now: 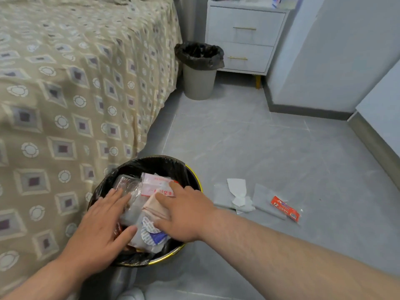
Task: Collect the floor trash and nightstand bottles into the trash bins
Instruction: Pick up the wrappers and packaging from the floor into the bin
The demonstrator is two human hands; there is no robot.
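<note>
A near trash bin (192,172) with a black liner and a gold rim stands by the bed, full of plastic wrappers and packets (149,204). My left hand (101,230) lies flat on the left of that pile, fingers spread. My right hand (184,213) presses flat on the right of it. Neither hand grips anything. On the floor to the right lie a crumpled white tissue (238,193), clear plastic wrappers (266,202) and a red packet (285,208). A second bin (199,81), grey with a black liner, stands beside the white nightstand (246,37).
A bed (75,94) with a beige patterned cover fills the left side, right against the near bin. Grey tiled floor (259,144) runs between the bed and the white walls (337,61) at right. Small items sit on the nightstand top, cut off by the frame edge.
</note>
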